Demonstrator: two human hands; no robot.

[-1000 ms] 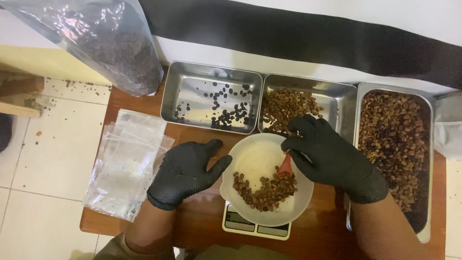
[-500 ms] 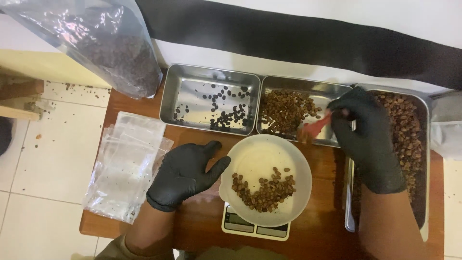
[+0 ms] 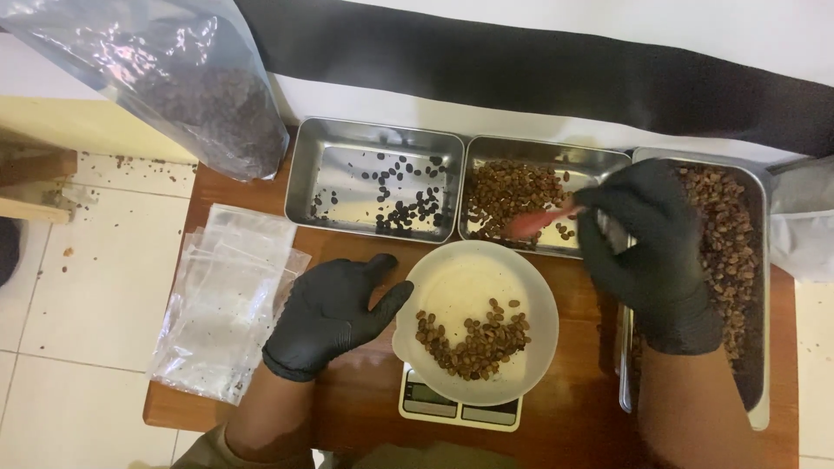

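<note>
right hand [image 3: 647,239]: black glove, closed around a red scoop [image 3: 539,221], over the middle steel tray [image 3: 608,161]
scoop axis: ran roughly left-right, head pointing left into the brown beans [image 3: 508,191], handle end hidden in the fist
key relation: white bowl [image 3: 452,278] lay down and to the left of the scoop, near but apart; right hand was the nearer to the tray, left hand the nearer to the bowl
left hand [image 3: 334,313]: black glove, fingers spread, not gripping, resting against the bowl's left rim
bowl: sat on a small scale [image 3: 460,408], small heap of beans in its lower half
left tray [image 3: 326,148]: few dark beans, scattered
right tray [image 3: 764,287]: full of brown beans, partly behind the right forearm
other: clear bags [image 3: 221,300] on table's left edge
change: half a second earlier the scoop sat at the tray's right edge; it had moved left, into the beans; left hand unchanged
</note>
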